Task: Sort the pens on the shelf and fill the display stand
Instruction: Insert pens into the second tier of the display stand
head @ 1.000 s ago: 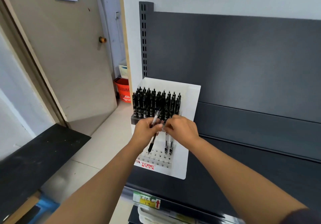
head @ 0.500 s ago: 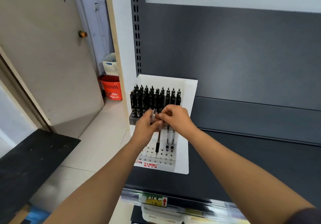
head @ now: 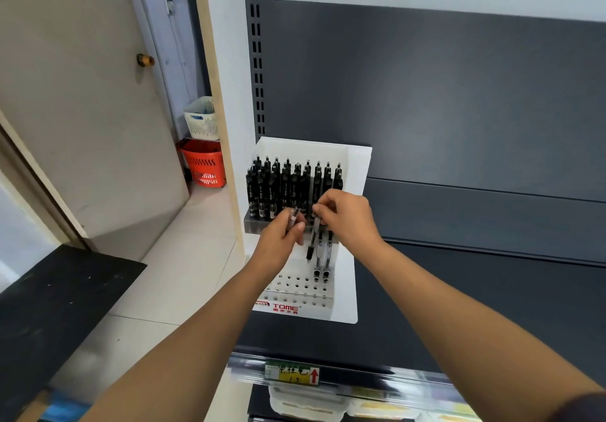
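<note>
A white display stand (head: 347, 257) stands at the left end of the dark shelf (head: 459, 307). Its back rows are packed with several black pens (head: 288, 185). Two pens (head: 322, 267) stand in the front holes on the right. My left hand (head: 282, 238) grips a pen (head: 294, 215) over the stand's middle. My right hand (head: 347, 218) pinches the top of another pen (head: 313, 241), which hangs tip down above the front holes, just left of the two standing pens.
The front holes (head: 295, 287) on the stand's left are bare. A price label (head: 292, 374) sits on the shelf's front edge. Left of the shelf is a door (head: 82, 110), an orange basket (head: 205, 162), a white basket (head: 201, 121) and a black board (head: 49, 316).
The pen has passed from my left hand to my right, which now holds it upright over the front holes. My left hand keeps another pen. The camera has shifted slightly.
</note>
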Demonstrator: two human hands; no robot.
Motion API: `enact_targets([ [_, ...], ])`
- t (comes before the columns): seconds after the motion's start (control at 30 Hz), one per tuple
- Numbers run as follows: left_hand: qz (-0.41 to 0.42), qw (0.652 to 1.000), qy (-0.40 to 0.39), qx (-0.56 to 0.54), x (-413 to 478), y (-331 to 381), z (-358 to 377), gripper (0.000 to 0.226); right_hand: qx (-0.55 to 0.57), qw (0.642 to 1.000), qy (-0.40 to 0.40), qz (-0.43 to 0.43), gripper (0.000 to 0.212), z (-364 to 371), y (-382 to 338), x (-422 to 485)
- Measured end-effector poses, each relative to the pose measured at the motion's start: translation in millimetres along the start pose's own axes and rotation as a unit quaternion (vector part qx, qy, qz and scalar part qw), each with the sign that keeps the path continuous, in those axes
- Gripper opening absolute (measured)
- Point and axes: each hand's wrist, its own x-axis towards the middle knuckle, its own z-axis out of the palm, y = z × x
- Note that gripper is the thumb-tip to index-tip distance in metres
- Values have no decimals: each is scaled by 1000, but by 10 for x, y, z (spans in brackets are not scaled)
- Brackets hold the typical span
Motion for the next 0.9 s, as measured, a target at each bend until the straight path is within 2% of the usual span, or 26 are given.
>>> enact_targets([
  [0.13,-3,1000,-1,-17,-45,-1,-21,13,-32,998,-43,-17,12,52,-3,-78],
  [0.2,-14,999,-10,-49,-81,2,-34,15,-88,994,-64,-33,16,87,4,-116],
  [0.33,-21,997,-5,-71,-133,-30,-102,17,-205,974,-55,-78,21,132,22,-123],
  [0.57,-35,999,7,2,-163,-135,-181,17,-225,968,-69,-85,21,218,38,-108],
  [0.73,-48,997,33,-42,-162,-143,-166,16,-220,970,-68,-77,19,224,48,-121],
  [0.9,-27,999,45,-12,-139,-125,-124,14,-247,964,-60,-83,22,208,42,-127],
])
